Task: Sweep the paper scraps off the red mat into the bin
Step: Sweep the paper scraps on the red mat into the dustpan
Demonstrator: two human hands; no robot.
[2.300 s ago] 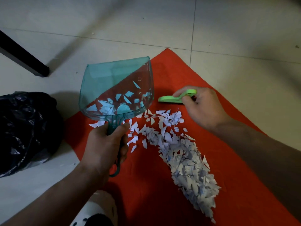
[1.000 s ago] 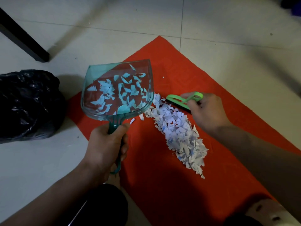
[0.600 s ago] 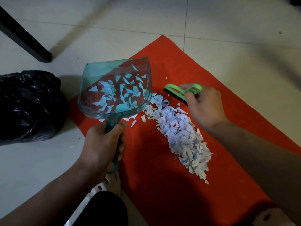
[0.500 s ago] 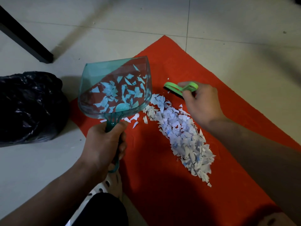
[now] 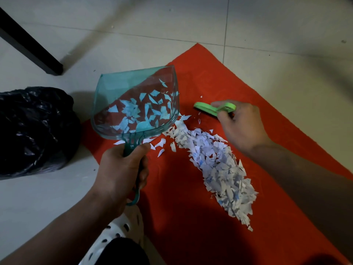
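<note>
Since half a second ago the right hand (image 5: pixel 241 127) has pulled the small green plastic brush (image 5: pixel 213 109) a little away from the pile, and the see-through teal plastic dustpan (image 5: pixel 136 104) has stayed where it was. The right hand's grip is closed around the brush handle, at about 2 o'clock from the middle of the view. The brush head points toward 9 o'clock and sits just above the mat.

The left hand (image 5: pixel 122 169) has its grip closed around the teal dustpan handle. The pan is held tilted at 11 o'clock, partly over the flat red mat (image 5: pixel 191 217) and partly over the pale tiled floor (image 5: pixel 267 25). Some white paper scraps (image 5: pixel 215 165) already lie inside the pan.

Most scraps are still on the mat, in a long pile that runs from the pan's near edge down toward 5 o'clock. A few loose bits lie just beside the pan handle.

The bin lined with a crinkly black plastic bag (image 5: pixel 32 131) stands on the floor at 9 o'clock, near the pan. A black furniture leg (image 5: pixel 30 48) is at 10 o'clock. A white shoe with holes (image 5: pixel 118 232) is at 6 o'clock.
</note>
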